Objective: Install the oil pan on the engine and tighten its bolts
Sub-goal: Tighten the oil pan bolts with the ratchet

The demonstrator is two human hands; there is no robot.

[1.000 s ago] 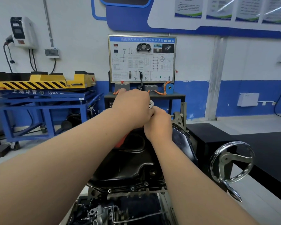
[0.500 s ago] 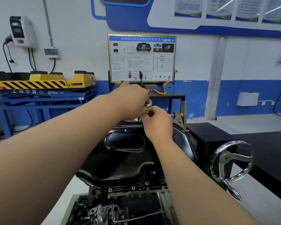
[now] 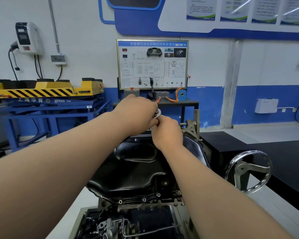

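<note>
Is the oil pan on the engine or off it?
On. The oil pan sits flat on the engine, and bolts stand in its near flange. Whether they are tight, I cannot tell.

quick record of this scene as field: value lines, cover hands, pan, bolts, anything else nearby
oil pan: black, seated on the engine
near-edge bolts: in place along the flange
left hand: grips silver tool at pan's far edge
right hand: fingers curled at the tool, below its head
handwheel: right of engine, untouched
</note>
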